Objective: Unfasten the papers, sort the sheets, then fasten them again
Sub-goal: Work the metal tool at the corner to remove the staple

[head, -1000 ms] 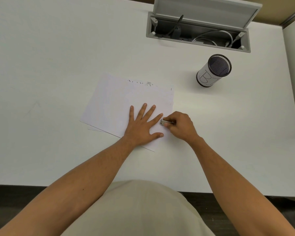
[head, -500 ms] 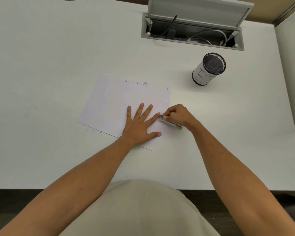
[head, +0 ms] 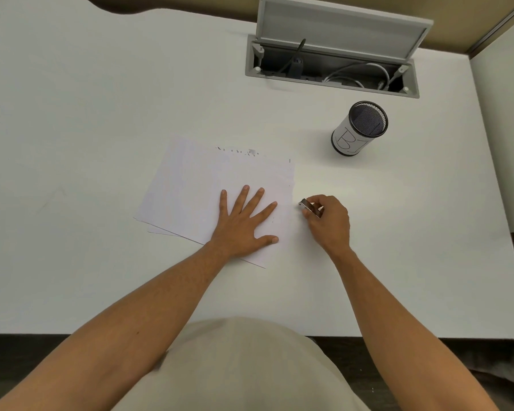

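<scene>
A small stack of white sheets (head: 190, 185) lies slightly fanned on the white desk (head: 101, 99), with a line of print along its far edge. My left hand (head: 244, 221) rests flat on the near right part of the stack, fingers spread. My right hand (head: 328, 222) is just right of the paper's edge, off the sheets, pinching a small metal clip (head: 309, 207) between thumb and fingers. The clip is clear of the paper.
A black mesh pen cup (head: 358, 129) with a white label stands at the back right. Behind it an open cable box (head: 333, 69) with cords is sunk in the desk. The desk's front edge runs close to my body.
My right hand has pulled the clip off the right edge of the sheets and moved it rightward, away from the paper. My left hand stays pressed on the stack.
</scene>
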`<move>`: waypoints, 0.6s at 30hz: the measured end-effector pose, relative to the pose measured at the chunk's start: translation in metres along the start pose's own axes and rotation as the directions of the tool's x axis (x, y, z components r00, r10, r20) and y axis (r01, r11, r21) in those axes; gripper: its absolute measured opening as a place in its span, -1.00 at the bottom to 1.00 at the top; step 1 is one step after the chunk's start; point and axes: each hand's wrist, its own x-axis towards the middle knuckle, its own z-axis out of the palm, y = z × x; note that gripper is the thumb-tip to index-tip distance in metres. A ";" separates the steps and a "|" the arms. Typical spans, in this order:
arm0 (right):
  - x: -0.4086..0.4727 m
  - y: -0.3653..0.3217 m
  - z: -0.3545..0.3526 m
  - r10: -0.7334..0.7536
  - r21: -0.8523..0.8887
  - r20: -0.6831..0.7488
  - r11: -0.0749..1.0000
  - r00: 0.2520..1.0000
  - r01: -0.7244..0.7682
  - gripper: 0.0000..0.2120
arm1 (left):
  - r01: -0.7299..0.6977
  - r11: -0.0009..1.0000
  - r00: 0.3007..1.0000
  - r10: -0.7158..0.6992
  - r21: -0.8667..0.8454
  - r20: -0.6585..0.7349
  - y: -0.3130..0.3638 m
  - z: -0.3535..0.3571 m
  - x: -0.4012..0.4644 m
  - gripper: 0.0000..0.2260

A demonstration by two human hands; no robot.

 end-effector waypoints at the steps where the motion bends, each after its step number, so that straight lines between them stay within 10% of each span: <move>1: 0.000 0.001 0.001 -0.013 -0.039 -0.017 0.999 1.000 0.012 -0.91 | -0.002 1.000 1.000 0.002 0.000 0.011 0.000 0.000 0.000 -0.24; 18: -0.040 0.001 0.018 -0.390 -0.263 -0.205 0.905 0.897 0.334 -0.64 | 0.060 0.998 0.996 -0.058 -0.034 0.069 0.010 -0.005 0.001 0.04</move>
